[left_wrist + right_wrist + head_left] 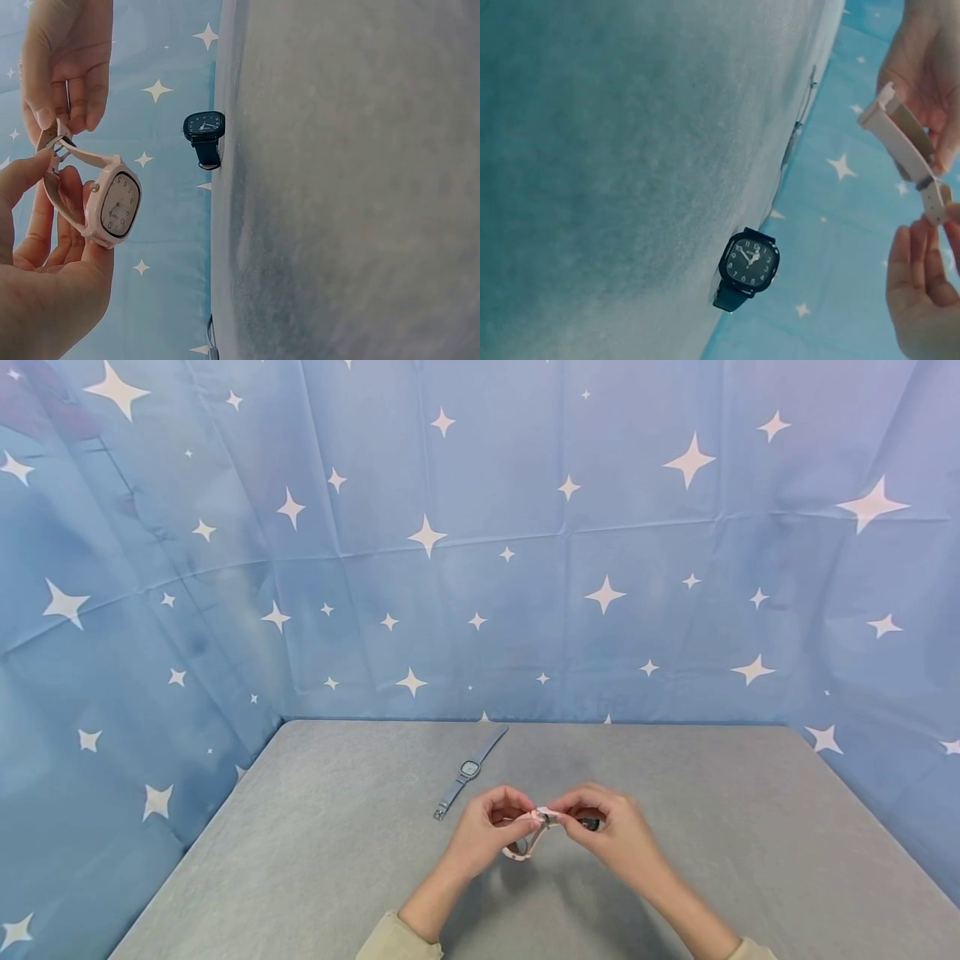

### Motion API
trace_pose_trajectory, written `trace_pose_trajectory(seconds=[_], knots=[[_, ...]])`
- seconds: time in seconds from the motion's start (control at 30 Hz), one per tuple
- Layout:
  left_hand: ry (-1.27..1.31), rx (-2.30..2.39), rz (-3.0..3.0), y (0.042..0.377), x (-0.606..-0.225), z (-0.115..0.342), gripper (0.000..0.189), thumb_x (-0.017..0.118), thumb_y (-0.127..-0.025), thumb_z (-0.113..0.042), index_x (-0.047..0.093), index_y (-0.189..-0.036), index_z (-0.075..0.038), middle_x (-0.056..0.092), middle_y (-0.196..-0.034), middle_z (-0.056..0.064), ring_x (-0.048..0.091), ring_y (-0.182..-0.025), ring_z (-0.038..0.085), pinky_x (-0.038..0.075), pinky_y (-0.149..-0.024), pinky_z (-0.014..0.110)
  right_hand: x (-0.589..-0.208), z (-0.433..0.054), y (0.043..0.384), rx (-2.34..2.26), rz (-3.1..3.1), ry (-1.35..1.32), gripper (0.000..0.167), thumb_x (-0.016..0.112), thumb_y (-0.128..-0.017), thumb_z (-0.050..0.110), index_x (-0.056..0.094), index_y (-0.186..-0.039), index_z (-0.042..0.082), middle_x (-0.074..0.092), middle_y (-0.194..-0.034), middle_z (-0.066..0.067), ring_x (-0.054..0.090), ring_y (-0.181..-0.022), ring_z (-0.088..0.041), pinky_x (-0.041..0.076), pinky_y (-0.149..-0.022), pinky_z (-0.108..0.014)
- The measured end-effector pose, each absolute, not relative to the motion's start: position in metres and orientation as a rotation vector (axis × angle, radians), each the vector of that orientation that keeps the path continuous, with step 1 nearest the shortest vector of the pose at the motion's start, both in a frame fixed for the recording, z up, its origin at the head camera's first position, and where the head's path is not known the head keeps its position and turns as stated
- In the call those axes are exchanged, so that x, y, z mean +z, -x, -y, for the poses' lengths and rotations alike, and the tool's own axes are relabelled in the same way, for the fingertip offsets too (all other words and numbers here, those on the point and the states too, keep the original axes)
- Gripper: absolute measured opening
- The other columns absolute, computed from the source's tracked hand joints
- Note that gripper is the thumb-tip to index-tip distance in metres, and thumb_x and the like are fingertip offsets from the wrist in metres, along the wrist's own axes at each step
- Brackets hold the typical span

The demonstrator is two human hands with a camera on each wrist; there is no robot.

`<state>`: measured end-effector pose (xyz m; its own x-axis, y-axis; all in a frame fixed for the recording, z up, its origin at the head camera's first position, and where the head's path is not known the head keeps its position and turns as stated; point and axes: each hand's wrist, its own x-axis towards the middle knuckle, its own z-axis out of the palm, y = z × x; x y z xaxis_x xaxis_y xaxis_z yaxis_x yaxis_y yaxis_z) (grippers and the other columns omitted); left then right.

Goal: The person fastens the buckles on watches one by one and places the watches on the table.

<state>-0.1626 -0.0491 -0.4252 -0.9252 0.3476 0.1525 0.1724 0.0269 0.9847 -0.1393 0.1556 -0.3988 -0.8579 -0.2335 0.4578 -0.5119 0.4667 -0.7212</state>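
A pale pink wristwatch [118,206] with a rounded-square dial hangs between my two hands, its strap bent into a loop. My left hand [482,833] pinches the strap close to the metal buckle [58,144], with the watch case beside its fingers in the left wrist view. From the other side, my right hand [617,828] grips the strap's end [935,206] between thumb and fingers. The two straps meet at the buckle, where fingertips cover part of them. In the head view, the watch is held above the table, partly behind the left fingers.
A black wristwatch [750,262] lies on the grey table [315,852], partly hidden behind the right hand in the head view. Farther back and left, a blue wristwatch [470,768] lies stretched out flat. A blue star-patterned cloth [510,635] hangs behind the table.
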Motion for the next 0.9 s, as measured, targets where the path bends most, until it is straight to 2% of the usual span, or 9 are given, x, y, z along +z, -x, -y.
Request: trace_pose_trajectory(seconds=[0.23,0.43,0.67,0.9], knots=[[-0.567,2.025,-2.171,0.162,-0.425,0.05,0.02,0.073,-0.088,-0.006,0.066,-0.103,0.006,0.068,-0.101,0.026,0.064,-0.079,0.001,0.053,-0.073,0.017,-0.4,-0.155,0.138,1.32,2.447,-0.662,0.024,0.074,-0.083,-0.004,0.076,-0.092,0.018,0.07,-0.089,0.007,0.067,-0.081,0.0,0.06,-0.071,-0.026],[-0.604,2.014,-2.193,0.161,-0.425,0.05,0.019,0.073,-0.089,-0.006,0.067,-0.102,0.006,0.067,-0.1,0.029,0.063,-0.078,0.001,0.052,-0.072,0.017,-0.4,-0.155,0.137,1.377,2.443,-0.679,0.019,0.074,-0.087,0.001,0.077,-0.096,0.016,0.072,-0.094,0.004,0.07,-0.084,-0.006,0.06,-0.073,-0.025],[-0.729,1.888,-2.385,0.156,-0.415,0.046,0.016,0.076,-0.088,-0.011,0.069,-0.098,0.0,0.071,-0.087,0.022,0.056,-0.064,0.002,0.047,-0.058,0.016,-0.403,-0.156,0.136,1.49,2.424,-0.645,0.017,0.073,-0.087,0.003,0.077,-0.1,0.014,0.074,-0.098,-0.002,0.07,-0.085,-0.005,0.059,-0.072,-0.023],[-0.745,1.798,-2.497,0.156,-0.409,0.045,0.013,0.075,-0.089,-0.012,0.069,-0.098,-0.007,0.072,-0.089,0.013,0.057,-0.067,0.001,0.05,-0.062,0.017,-0.403,-0.157,0.135,1.604,2.364,-0.573,0.015,0.072,-0.089,0.008,0.077,-0.102,0.012,0.075,-0.101,-0.007,0.068,-0.085,-0.002,0.059,-0.071,-0.024]])
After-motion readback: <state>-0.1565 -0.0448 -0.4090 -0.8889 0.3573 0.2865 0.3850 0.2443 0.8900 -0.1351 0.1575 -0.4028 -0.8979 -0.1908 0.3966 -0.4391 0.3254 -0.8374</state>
